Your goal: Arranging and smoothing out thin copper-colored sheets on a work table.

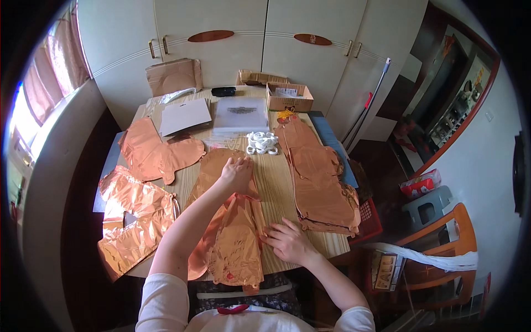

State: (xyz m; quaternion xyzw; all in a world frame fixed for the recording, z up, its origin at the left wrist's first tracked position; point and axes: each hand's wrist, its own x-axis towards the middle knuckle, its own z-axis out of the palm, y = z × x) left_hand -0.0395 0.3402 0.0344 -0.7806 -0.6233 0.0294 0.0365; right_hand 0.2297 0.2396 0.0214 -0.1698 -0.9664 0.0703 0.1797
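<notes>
In the middle of the table, a flat copper-coloured foil balloon (235, 243) lies folded over itself, its near end hanging to the table's front edge. My left hand (238, 174) rests palm down on its upper part, fingers stretched forward. Beside its right edge, my right hand (287, 242) lies low over the tabletop with fingers spread, the tips close to the foil. More flat foil balloons surround my hands: a dull one (157, 149) at the far left, a shiny crumpled one (138, 216) at the near left, and a stack (321, 182) on the right.
Behind the foil are a bundle of white ribbon rolls (261, 143), a pile of clear plastic bags (241, 115), grey card sheets (186, 116) and an open cardboard box (289, 97). A wooden chair (442, 238) with white strands stands at the right, near a red basket (368, 221).
</notes>
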